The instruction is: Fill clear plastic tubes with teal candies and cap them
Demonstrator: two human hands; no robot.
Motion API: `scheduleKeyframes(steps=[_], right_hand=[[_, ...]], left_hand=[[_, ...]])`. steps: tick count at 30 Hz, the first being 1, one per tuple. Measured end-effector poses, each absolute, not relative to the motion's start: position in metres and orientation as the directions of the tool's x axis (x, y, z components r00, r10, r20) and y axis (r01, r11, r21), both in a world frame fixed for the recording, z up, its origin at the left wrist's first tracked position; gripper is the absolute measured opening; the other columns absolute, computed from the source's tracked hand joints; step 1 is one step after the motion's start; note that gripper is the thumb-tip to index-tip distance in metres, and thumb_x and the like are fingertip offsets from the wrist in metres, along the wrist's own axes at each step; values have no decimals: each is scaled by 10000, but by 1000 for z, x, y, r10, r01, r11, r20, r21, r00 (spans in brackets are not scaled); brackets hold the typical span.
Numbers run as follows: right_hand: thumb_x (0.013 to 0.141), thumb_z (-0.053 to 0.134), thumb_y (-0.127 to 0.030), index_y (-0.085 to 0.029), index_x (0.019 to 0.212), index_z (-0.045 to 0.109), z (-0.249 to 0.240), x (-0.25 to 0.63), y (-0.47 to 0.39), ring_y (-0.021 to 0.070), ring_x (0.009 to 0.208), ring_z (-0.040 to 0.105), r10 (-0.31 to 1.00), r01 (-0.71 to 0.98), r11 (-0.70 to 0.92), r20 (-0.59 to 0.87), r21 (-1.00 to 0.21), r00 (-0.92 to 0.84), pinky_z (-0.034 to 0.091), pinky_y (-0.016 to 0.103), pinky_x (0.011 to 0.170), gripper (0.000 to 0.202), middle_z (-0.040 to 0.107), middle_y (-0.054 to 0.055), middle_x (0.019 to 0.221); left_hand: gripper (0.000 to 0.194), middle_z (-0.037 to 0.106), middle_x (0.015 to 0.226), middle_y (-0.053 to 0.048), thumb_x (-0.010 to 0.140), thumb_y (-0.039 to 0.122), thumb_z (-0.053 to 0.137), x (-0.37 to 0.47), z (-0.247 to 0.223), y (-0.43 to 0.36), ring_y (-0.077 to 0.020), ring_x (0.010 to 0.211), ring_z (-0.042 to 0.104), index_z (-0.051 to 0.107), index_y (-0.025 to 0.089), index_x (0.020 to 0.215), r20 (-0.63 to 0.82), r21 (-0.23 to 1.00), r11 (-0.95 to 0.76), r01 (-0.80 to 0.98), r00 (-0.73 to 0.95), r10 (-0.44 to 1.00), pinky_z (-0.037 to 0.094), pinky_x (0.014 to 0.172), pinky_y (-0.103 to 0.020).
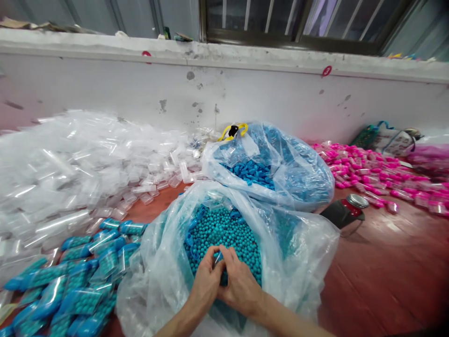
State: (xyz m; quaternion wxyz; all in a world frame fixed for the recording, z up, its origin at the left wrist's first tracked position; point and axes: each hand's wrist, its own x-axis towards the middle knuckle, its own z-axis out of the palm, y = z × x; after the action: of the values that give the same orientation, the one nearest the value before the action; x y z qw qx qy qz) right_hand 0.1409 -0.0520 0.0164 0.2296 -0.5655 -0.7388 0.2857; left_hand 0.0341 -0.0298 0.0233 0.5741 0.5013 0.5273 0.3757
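Observation:
My left hand [206, 276] and my right hand [242, 283] meet over an open clear plastic bag [159, 248] full of teal beads [228, 231]. Between their closed fingers shows a sliver of a small clear plastic container [218, 258], bluish at this spot; the rest of it is hidden. Several blue caps [191, 236] lie among the beads along the bag's left side. Left of the bag is a pile of clear containers filled with teal beads and fitted with blue caps [86, 299].
Behind stands a second bag [301, 168] of blue caps, with yellow-handled scissors [233, 131] on its rim. A large heap of clear containers [87, 159] spreads left. Pink-filled containers [372, 173] lie right, near a metal-lidded jar [356, 202] on the red floor [386, 276].

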Motion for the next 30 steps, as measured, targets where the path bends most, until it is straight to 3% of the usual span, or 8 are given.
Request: scheduleKeyframes(steps=[3, 6, 12, 14, 17, 20, 24, 30], right_hand=[[729, 580, -302, -168, 1382, 186, 25, 154, -43, 155, 767, 597, 909, 514, 145, -91, -846, -406, 495, 291, 718, 775, 474, 127, 1225], [825, 456, -237, -161, 1299, 366, 29, 174, -23, 149, 807, 591, 929, 555, 131, -94, -821, -358, 472, 292, 776, 488, 555, 90, 1130], [822, 345, -65, -129, 1130, 495, 24, 193, 21, 195, 868, 579, 974, 914, 212, -4, -347, -227, 465, 311, 747, 349, 567, 127, 1049], [800, 328, -16, -134, 1176, 456, 23, 188, 33, 191, 832, 585, 978, 958, 205, 9, -199, -207, 470, 290, 676, 415, 544, 138, 1090], [805, 319, 0, -147, 1236, 407, 16, 179, 51, 208, 857, 581, 985, 987, 156, 80, -28, -154, 462, 291, 645, 464, 523, 155, 1134], [821, 314, -12, -134, 1109, 508, 6, 178, 60, 220, 808, 580, 985, 990, 126, 108, 62, -132, 456, 319, 639, 368, 581, 141, 980], [815, 356, -37, -164, 840, 590, 1, 187, 51, 221, 783, 559, 967, 972, 222, 109, 82, -230, 441, 336, 681, 267, 600, 93, 829], [789, 378, -52, -169, 1019, 574, -27, 191, 28, 243, 762, 547, 822, 874, 463, 296, 150, -487, 407, 390, 725, 324, 617, 77, 782]], left_hand=[[275, 551, 650, 32, 731, 324, 537, 8, 36, -27, -136, 601, 496, 573, 199, 974, -172, 955, 123, 270, 166, 971, 408, 593, -232], [383, 580, 700, 22, 753, 415, 507, -41, 62, -18, -152, 626, 528, 537, 246, 1095, -67, 863, 15, 505, 86, 994, 420, 568, -235], [401, 618, 1007, -106, 783, 366, 445, -117, 92, 2, -306, 940, 555, 526, 195, 1136, 404, 257, 98, 961, -199, 893, 442, 765, -413], [404, 602, 1036, -139, 803, 355, 407, -106, 90, 2, -315, 956, 548, 526, 158, 1134, 518, 212, 21, 977, -130, 845, 435, 786, -427], [345, 634, 941, -86, 823, 355, 392, -59, 76, 3, -235, 828, 601, 548, 197, 1087, 391, 458, -218, 862, 25, 920, 456, 744, -343], [323, 639, 890, -54, 791, 329, 467, -11, 55, 13, -221, 810, 606, 534, 216, 1087, 115, 680, -198, 706, 164, 980, 443, 750, -323], [385, 575, 1090, -108, 769, 217, 469, 17, 27, 30, -224, 999, 546, 461, 155, 1149, -53, 626, -128, 769, 207, 977, 390, 846, -316], [269, 591, 1009, -52, 772, 265, 486, 22, 5, 32, -189, 958, 547, 553, 210, 1027, -107, 526, -125, 841, 211, 972, 384, 845, -273]])
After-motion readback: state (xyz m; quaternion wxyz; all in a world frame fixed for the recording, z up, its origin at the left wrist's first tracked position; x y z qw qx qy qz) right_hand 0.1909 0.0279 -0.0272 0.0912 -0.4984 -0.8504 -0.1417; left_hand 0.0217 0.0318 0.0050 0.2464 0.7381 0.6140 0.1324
